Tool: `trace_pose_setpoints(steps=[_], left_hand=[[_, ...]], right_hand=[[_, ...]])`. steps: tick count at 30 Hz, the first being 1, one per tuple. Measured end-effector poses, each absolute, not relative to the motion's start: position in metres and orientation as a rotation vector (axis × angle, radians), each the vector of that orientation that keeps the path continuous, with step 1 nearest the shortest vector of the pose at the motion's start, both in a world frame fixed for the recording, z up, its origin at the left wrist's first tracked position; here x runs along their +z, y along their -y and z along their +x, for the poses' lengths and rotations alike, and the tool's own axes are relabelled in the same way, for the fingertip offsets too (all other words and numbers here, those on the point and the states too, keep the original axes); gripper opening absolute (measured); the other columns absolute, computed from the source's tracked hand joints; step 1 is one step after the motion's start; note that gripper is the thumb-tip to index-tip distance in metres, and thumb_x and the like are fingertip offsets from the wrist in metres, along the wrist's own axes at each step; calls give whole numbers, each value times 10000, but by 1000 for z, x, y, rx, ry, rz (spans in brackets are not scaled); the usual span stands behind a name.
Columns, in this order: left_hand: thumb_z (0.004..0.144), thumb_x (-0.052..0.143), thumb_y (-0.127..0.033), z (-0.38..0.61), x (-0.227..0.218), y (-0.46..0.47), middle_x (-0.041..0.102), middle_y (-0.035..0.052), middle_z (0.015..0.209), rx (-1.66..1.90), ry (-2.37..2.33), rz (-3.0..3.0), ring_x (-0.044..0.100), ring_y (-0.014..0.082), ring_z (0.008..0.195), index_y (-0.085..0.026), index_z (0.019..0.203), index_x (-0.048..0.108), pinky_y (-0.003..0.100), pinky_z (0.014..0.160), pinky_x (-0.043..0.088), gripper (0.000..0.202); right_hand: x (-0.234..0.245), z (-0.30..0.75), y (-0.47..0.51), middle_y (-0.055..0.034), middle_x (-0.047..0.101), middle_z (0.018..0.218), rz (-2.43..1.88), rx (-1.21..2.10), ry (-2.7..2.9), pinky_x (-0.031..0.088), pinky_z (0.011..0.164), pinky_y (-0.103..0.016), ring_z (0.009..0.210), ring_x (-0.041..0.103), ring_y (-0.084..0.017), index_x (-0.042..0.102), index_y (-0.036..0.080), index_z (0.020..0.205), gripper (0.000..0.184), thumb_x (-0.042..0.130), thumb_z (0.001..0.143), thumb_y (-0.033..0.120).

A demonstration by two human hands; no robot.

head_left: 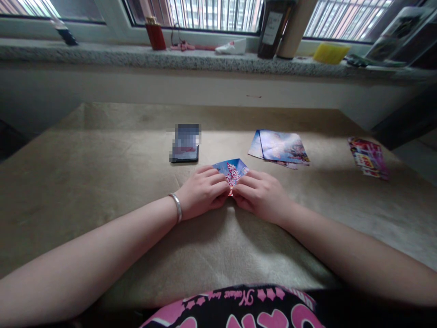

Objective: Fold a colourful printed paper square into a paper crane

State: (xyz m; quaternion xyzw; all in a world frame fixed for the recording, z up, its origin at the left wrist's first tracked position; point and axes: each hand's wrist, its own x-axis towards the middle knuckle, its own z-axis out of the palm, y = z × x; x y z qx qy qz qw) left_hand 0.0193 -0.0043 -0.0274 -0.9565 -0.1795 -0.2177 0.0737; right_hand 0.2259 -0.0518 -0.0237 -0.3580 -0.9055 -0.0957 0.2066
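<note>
A small folded sheet of blue and pink printed paper (pixel 231 170) lies on the tan table (pixel 102 182) in front of me. My left hand (pixel 201 191), with a silver bracelet on its wrist, grips the paper's left side with curled fingers. My right hand (pixel 261 193) meets it from the right, its fingers curled onto the paper's near edge. The two hands touch at the fingertips, and the paper's near part is hidden under them.
A dark phone (pixel 185 143) lies just beyond my left hand. A small stack of printed sheets (pixel 282 148) lies at the far right of my hands, and a colourful packet (pixel 368 157) sits near the right edge. The window ledge (pixel 205 57) holds bottles and small items.
</note>
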Motion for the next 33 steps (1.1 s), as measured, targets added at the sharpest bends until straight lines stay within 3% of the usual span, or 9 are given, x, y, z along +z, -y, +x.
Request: trace_pose_setpoints(steps=[22, 25, 29, 33], left_hand=[[817, 523, -220, 0, -26, -13, 638, 15, 775, -571, 658, -2959, 542, 149, 740, -185, 743, 589, 294, 779, 435, 105], [867, 494, -219, 0, -26, -11, 662, 45, 885, -648, 654, -3015, 563, 152, 803, -177, 860, 624, 279, 768, 457, 137], [901, 513, -288, 3, -25, -7, 665, 53, 1110, -547, 534, -3061, 585, 187, 993, -243, 1139, 613, 341, 887, 444, 262], [900, 529, -337, 2, -24, -5, 645, 39, 1189, -437, 502, -3054, 571, 218, 1075, -277, 1181, 606, 393, 945, 409, 297]], right_hand=[[-25, 256, 44, -40, 641, 744, -1121, -253, 2510, 392, 659, -293, 743, 521, -181, 621, 193, 722, 198, 485, 865, 210], [-27, 253, 44, -44, 656, 783, -1127, -209, 2523, 401, 666, -294, 761, 540, -182, 638, 193, 762, 187, 495, 876, 233], [-28, 247, 44, -55, 678, 857, -1086, -91, 2554, 424, 723, -309, 824, 564, -190, 665, 198, 868, 158, 520, 881, 259], [-26, 250, 42, -58, 696, 881, -1047, 32, 2502, 447, 766, -330, 831, 582, -188, 669, 195, 871, 160, 520, 884, 253]])
